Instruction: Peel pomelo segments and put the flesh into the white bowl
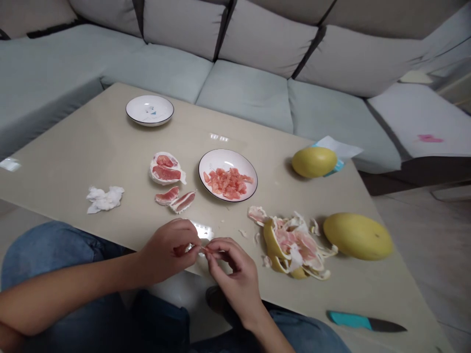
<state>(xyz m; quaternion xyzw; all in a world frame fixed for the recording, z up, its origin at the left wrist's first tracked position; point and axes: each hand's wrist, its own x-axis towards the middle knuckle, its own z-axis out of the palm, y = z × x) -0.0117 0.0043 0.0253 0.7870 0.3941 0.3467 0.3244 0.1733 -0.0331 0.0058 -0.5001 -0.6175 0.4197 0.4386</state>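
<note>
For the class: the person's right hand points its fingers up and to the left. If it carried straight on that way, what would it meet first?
The right hand would meet the left hand almost at once: their fingertips already pinch the same small pomelo piece. Depth looks matched.

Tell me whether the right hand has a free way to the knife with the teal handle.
Probably yes. The knife lies alone on the table edge on the right hand's side, with nothing between them. But that hand and the left hand are both pinching a small pomelo piece.
</note>
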